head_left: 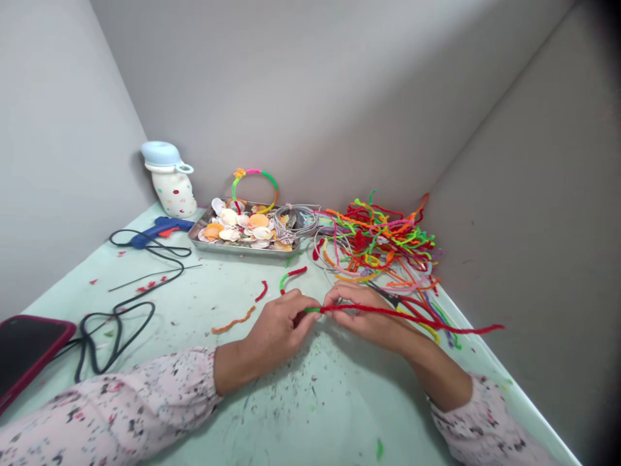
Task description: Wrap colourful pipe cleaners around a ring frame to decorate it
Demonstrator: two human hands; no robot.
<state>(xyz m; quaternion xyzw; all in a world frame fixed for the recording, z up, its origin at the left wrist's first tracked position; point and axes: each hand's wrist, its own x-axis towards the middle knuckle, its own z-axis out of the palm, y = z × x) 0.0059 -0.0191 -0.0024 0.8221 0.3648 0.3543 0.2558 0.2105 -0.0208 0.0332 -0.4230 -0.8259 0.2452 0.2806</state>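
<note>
Pipe cleaner (pixel 412 317), red, pinched between both hands (pixel 277 327), extending rightward

Remotely, I see a smooth pale-grey left wall (pixel 48 142), a grey back wall (pixel 291 84) crossed by soft diagonal shadow (pixel 466 84), a darker grey right wall (pixel 538 226), and a flat, dark-flecked mint-green tabletop (pixel 339 414).

Our left hand (pixel 276 327) pinches a green strand (pixel 313 310) where it meets the red stem (pixel 427 318) our right hand (pixel 366 320) holds (that stem's tip shows past the right edge of our tabletop (pixel 334 427)). Along the far edge stand a bottle (pixel 169 188) at the left corner, a tray (pixel 242 251) of shells (pixel 229 217), and tangled stems (pixel 383 236) toward the right corner.
</note>
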